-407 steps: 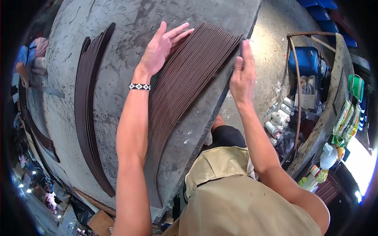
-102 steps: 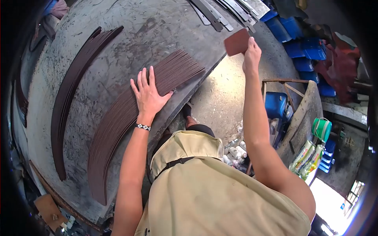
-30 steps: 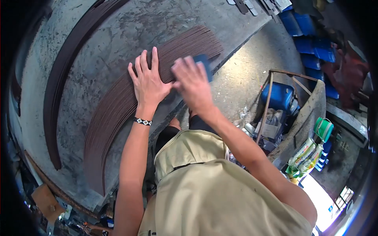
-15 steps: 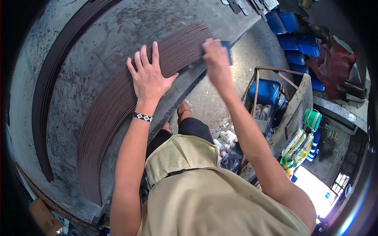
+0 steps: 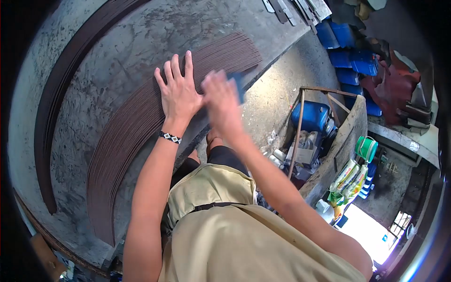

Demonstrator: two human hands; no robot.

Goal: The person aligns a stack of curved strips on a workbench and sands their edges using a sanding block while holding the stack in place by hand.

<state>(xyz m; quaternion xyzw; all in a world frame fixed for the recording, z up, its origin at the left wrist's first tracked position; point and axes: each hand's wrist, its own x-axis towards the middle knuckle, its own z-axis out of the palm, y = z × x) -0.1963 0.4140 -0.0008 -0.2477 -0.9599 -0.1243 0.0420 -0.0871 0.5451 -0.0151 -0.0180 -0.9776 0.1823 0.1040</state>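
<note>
A fanned row of long, thin brown strips [image 5: 117, 134] lies in a curve on the grey worktable [image 5: 127, 56]. My left hand [image 5: 180, 98] is spread flat over the middle of the strips, pressing on them. Close to its thumb is my right hand [image 5: 221, 101], smeared by motion, at the near edge of the strips. It has hold of a flat dark blue piece [image 5: 238, 87], of which only a blurred part shows beyond the fingers. What kind of piece this is, I cannot make out.
A second curved bundle of dark strips [image 5: 49, 115] lies further left on the table. Flat metal-looking bars [image 5: 282, 10] are at the far corner. To the right on the floor stand blue containers [image 5: 310, 116], a wooden frame [image 5: 317, 89] and a green tub [image 5: 366, 148].
My right hand has moved left and nearer to me along the strips, bringing the blue piece with it. My left hand stays on the strips. The view has shifted slightly.
</note>
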